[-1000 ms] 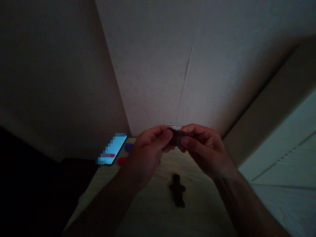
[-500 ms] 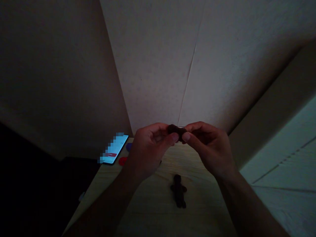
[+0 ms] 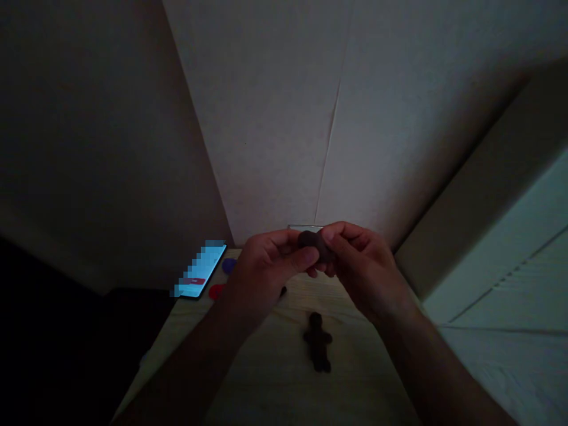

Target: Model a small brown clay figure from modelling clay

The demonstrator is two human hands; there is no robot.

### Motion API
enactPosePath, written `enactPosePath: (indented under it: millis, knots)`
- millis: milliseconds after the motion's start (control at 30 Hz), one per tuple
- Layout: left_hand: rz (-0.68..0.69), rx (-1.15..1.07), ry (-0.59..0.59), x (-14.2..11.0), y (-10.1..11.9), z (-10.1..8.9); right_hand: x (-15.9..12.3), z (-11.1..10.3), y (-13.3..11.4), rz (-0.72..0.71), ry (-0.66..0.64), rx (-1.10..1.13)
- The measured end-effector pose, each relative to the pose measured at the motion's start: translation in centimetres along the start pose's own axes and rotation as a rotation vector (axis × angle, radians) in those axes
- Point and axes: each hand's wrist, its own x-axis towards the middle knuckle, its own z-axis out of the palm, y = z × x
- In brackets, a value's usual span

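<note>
Between my two hands, above the far part of the wooden tabletop (image 3: 284,378), is a dark brown lump that looks like modelling clay (image 3: 316,241). My left hand (image 3: 266,266) pinches its left side with thumb and fingers. On the other side, the thumb and fingers of my right hand (image 3: 361,263) press on it. Nearer to me, a small dark brown figure (image 3: 318,343) with a round head, stubby arms and legs lies flat on the wood. A small dark piece (image 3: 283,291) shows partly from behind my left hand.
A lit phone (image 3: 202,272) rests at the tabletop's far left corner. Beside it are a blue round piece (image 3: 229,265) and a red one (image 3: 216,291), partly behind my left arm. Walls rise behind and to the left; a pale panelled piece of furniture (image 3: 501,284) stands right.
The lump has been turned and pressed between my fingers and now looks rounder. My right hand has shifted slightly left and its thumb has moved up. The whole view has moved a little.
</note>
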Motion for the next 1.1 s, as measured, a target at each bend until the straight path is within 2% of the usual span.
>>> enactPosePath:
  millis: [67, 133, 200, 267, 433, 500, 600, 700, 833, 900, 967, 1033, 1100]
  knots:
    - [0.052, 0.029, 0.089, 0.2, -0.4, 0.0, -0.2, 0.1, 0.0, -0.152, 0.152, -0.135]
    - [0.109, 0.069, 0.19, 0.3, -0.6, 0.1, -0.5, 0.1, 0.1, -0.286, 0.219, -0.304]
    - [0.138, 0.076, 0.236, 0.3, -0.7, 0.2, -0.8, 0.0, 0.2, -0.369, 0.19, -0.434]
    - [0.137, 0.074, 0.221, 0.2, -0.6, 0.1, -0.9, 0.0, 0.3, -0.391, 0.148, -0.463]
    - [0.11, 0.072, 0.109, 0.0, 0.0, -0.5, -0.6, -0.2, -0.1, -0.229, 0.055, -0.275]
    - [0.09, 0.045, 0.069, 0.1, 0.3, -0.6, -0.5, -0.4, -0.2, -0.216, 0.039, -0.299]
    - [0.059, 0.064, 0.048, 0.1, 0.6, -0.5, -0.4, -0.7, -0.2, -0.322, 0.055, -0.573]
    - [0.046, 0.208, 0.122, 0.1, 0.7, -0.6, -0.4, -0.8, -0.1, -0.49, -0.004, -0.865]
    - [0.084, 0.461, 0.137, -0.1, 1.1, -1.2, -0.6, -0.8, -0.4, -0.606, -0.088, -0.964]
    - [0.157, 0.567, 0.153, -0.2, 1.6, -1.6, -0.7, -0.8, -0.8, -0.583, -0.114, -0.967]
    - [0.198, 0.588, 0.156, -0.2, 2.0, -1.7, -0.7, -0.8, -1.0, -0.479, -0.143, -0.878]
    - [0.18, 0.514, 0.122, -0.1, 2.2, -1.6, -0.6, -0.6, -0.9, -0.349, -0.137, -0.687]
    - [0.145, 0.417, 0.115, 0.0, 2.0, -1.3, -0.6, -0.3, -0.5, -0.289, -0.047, -0.502]
